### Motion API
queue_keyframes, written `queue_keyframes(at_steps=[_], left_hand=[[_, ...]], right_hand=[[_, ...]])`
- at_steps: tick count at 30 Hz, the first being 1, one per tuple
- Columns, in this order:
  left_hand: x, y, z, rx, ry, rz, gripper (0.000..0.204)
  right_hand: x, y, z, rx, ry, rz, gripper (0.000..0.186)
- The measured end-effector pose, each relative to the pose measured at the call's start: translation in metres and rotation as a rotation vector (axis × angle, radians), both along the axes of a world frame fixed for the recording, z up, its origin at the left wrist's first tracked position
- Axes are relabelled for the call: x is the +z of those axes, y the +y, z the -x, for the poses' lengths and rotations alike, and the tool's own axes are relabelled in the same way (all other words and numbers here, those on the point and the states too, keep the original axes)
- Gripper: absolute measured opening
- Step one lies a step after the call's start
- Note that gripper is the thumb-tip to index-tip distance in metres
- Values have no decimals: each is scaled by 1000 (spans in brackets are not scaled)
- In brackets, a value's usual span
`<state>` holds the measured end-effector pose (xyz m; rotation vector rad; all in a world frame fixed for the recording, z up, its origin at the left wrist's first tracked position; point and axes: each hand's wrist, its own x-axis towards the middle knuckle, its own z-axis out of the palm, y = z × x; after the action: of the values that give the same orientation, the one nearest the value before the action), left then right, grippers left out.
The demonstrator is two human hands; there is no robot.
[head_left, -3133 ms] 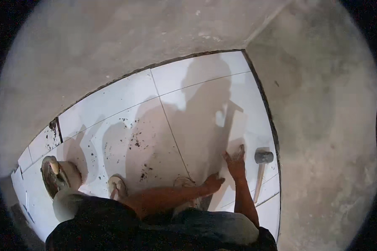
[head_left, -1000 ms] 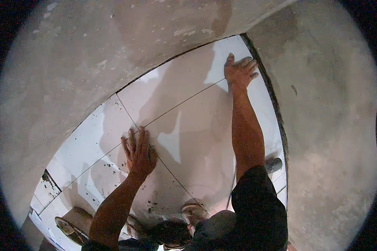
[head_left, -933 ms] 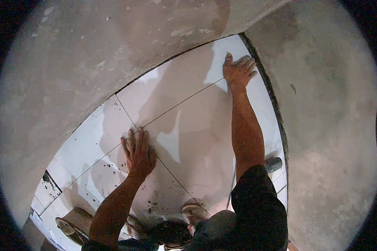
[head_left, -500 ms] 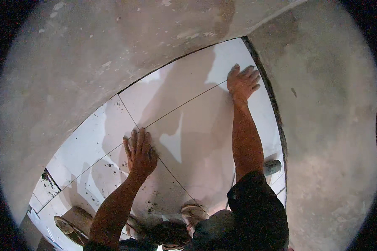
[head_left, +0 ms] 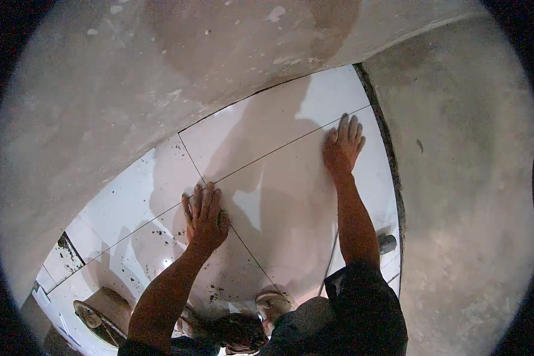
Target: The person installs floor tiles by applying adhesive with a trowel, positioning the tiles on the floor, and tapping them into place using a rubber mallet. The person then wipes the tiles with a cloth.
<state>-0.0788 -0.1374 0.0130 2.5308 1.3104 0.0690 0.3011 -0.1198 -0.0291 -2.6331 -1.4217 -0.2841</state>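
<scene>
Large white floor tiles lie in front of me, with thin dark joints between them. My left hand [head_left: 207, 219] lies flat, fingers spread, close to the corner where several tiles meet. Its fingertips touch the joint. My right hand [head_left: 343, 148] rests open on the near right tile [head_left: 296, 202], fingers reaching toward the joint with the far tile [head_left: 332, 86]. Neither hand holds anything. Beside my right forearm is a dark rounded head, perhaps of a mallet [head_left: 387, 243], its handle hidden by my arm.
A dirt-coated bucket [head_left: 115, 308] stands at the lower left. Bare plastered walls [head_left: 457, 178] rise at the right and far side, with a dark gap [head_left: 382, 124] along the right tile edge. Dark mortar crumbs [head_left: 216, 291] dot the tiles near my feet [head_left: 272, 305].
My right hand has drawn back toward me from the joint and turned its fingers more forward. My left hand stays at the tile corner. The view has shifted slightly.
</scene>
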Motion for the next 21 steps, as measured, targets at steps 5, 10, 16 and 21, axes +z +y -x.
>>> queue_keyframes(at_steps=[5, 10, 16, 21], left_hand=[[1, 0, -1, -21, 46, 45, 62], [-2, -1, -4, 11, 115, 33, 65], [5, 1, -14, 78, 133, 56, 71], [3, 1, -8, 115, 147, 44, 74]], right_hand=[[14, 10, -2, 30, 18, 53, 62], [5, 87, -25, -59, 55, 33, 70], [0, 136, -39, -85, 78, 39, 72], [-2, 132, -50, 144, -3, -212, 49]])
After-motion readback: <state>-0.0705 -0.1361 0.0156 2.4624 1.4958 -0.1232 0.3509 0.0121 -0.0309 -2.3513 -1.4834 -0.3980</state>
